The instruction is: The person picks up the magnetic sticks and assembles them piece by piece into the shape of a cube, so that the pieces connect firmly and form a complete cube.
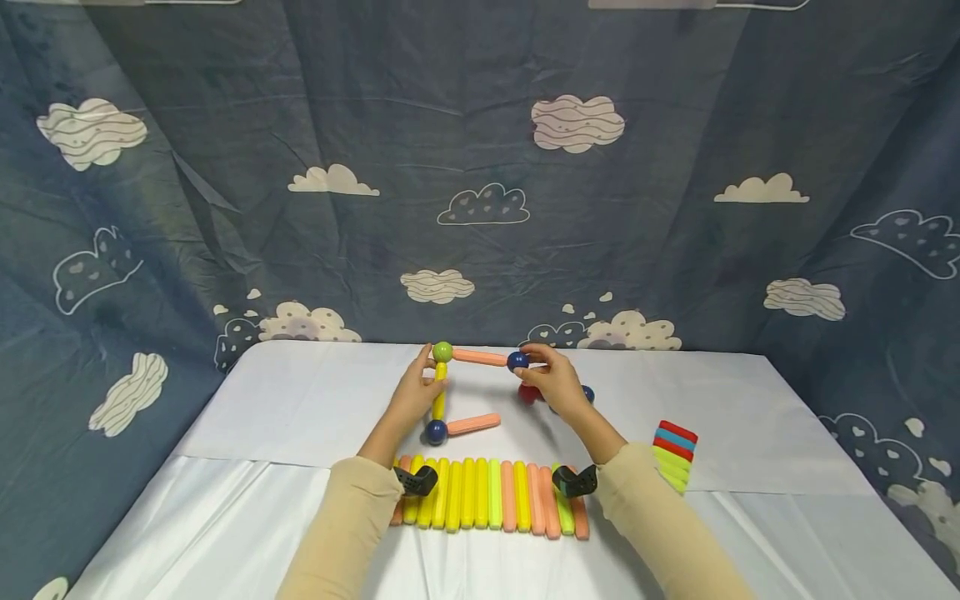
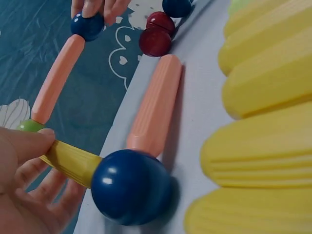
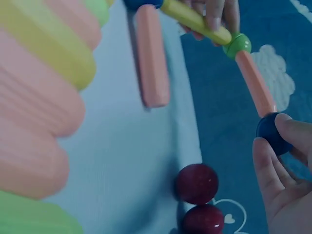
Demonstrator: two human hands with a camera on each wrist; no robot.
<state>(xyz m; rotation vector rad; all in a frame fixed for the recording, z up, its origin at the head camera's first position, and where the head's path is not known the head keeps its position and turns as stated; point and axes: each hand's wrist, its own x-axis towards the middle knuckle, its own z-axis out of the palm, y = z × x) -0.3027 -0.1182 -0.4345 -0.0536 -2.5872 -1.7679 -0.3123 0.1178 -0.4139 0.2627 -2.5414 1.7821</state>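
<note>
My left hand [image 1: 414,393] pinches a yellow rod [image 2: 73,161] between thumb and fingers, close to the green ball [image 1: 443,352] at its upper end. A blue ball [image 2: 130,187] joins the rod's lower end, and from it an orange rod [image 1: 474,424] extends to the right along the white cloth. Another orange rod [image 1: 480,357] runs from the green ball to a second blue ball [image 3: 273,133]. That ball sits between the thumb and fingertips of my right hand [image 1: 557,385]. Together the rods form a three-sided frame, open on the right.
A row of yellow, orange and lime rods [image 1: 482,495] lies at the front. Red balls [image 3: 197,184] and a blue ball [image 1: 588,394] rest behind the right hand. Red, blue and lime rods [image 1: 675,455] lie stacked to the right. A cloud-print curtain [image 1: 480,167] hangs behind the table.
</note>
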